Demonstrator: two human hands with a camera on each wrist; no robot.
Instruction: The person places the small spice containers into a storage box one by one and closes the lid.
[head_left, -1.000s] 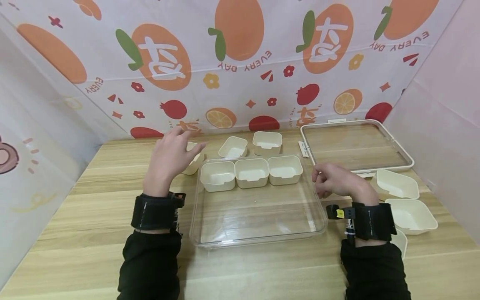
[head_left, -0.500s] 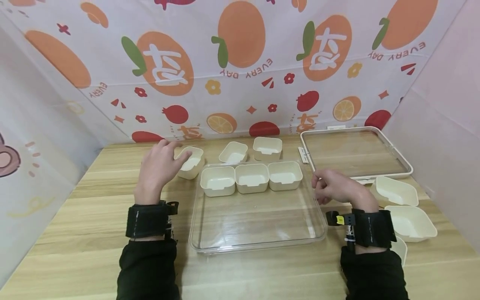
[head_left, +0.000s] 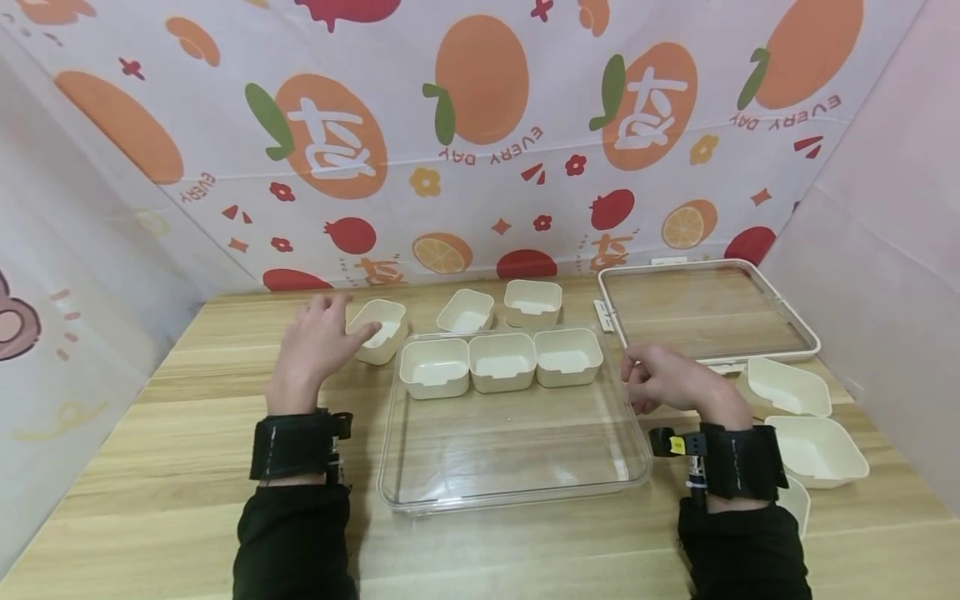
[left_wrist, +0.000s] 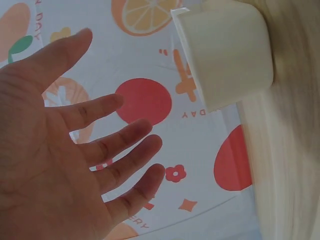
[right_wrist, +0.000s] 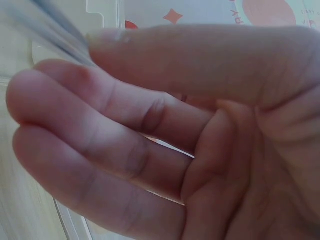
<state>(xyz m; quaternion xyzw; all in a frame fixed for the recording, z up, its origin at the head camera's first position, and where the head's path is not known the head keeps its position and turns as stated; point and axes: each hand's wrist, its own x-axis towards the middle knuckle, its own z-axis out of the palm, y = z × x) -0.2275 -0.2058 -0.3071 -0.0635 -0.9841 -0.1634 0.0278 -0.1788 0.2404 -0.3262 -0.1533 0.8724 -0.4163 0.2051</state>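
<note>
A clear plastic tray [head_left: 510, 458] lies on the table, with three cream bins in a row along its far side, among them the middle bin [head_left: 502, 363]. Its right rim is pinched between thumb and fingers of my right hand [head_left: 671, 379]; in the right wrist view, the thumb [right_wrist: 200, 60] meets the clear edge. Just left of a loose cream bin [head_left: 386, 337], my left hand [head_left: 311, 346] hovers with spread fingers and holds nothing. The left wrist view shows that bin [left_wrist: 227, 55] apart from the fingertips.
Two more cream bins, a tilted one [head_left: 467, 312] and an upright one [head_left: 533, 303], stand behind the tray. A clear lid with a white frame [head_left: 780, 310] lies at the back right. Several cream bins, including one [head_left: 816, 452], sit beside my right wrist. A printed cloth [head_left: 480, 192] closes the back.
My left hand has drawn left, off the loose bin, which shows more fully now. My right hand keeps its hold on the tray rim. The head view has tilted slightly upward.
</note>
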